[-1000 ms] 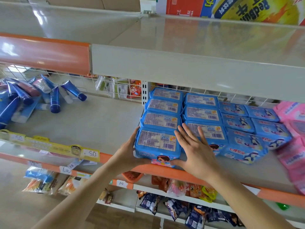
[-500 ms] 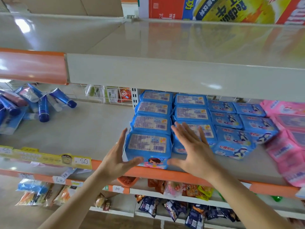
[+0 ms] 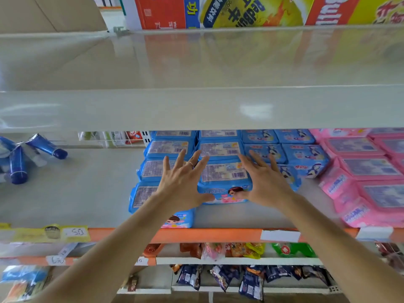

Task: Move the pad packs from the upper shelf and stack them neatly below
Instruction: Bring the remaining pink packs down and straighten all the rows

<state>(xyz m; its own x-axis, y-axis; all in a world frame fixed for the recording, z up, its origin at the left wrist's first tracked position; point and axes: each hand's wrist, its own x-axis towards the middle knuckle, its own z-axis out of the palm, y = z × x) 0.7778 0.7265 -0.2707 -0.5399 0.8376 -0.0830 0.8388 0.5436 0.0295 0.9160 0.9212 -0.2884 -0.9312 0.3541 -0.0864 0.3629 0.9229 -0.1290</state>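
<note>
Both hands reach into the lower shelf [image 3: 65, 193] with fingers spread wide and straight, flanking one blue pack [image 3: 224, 178] in the second column of packs. The left hand [image 3: 183, 182] lies at the pack's 9 o'clock side, overlapping the neighbouring column, its thumb tip at the pack's front lower corner; a ring sits on one finger. The right hand [image 3: 265, 182] lies at the pack's 3 o'clock side, thumb on the printed front face. Neither hand curls round the pack; whether the palms press it cannot be told.

The blue packs [image 3: 168, 147] lie in rows running toward 12 o'clock, barcode labels up, with a front pack [image 3: 140, 195] at 9 o'clock of the flanked one, near the orange shelf edge [image 3: 207, 235]. More blue packs with a figure print [image 3: 303, 154] sit at 3 o'clock, then pink packs [image 3: 371, 169] farther right. Blue tubes [image 3: 17, 162] lie far left on the same shelf. The upper shelf [image 3: 196, 62] spans 12 o'clock, with printed cartons [image 3: 240, 12] behind it. Snack bags [image 3: 220, 276] fill shelves at 6 o'clock.
</note>
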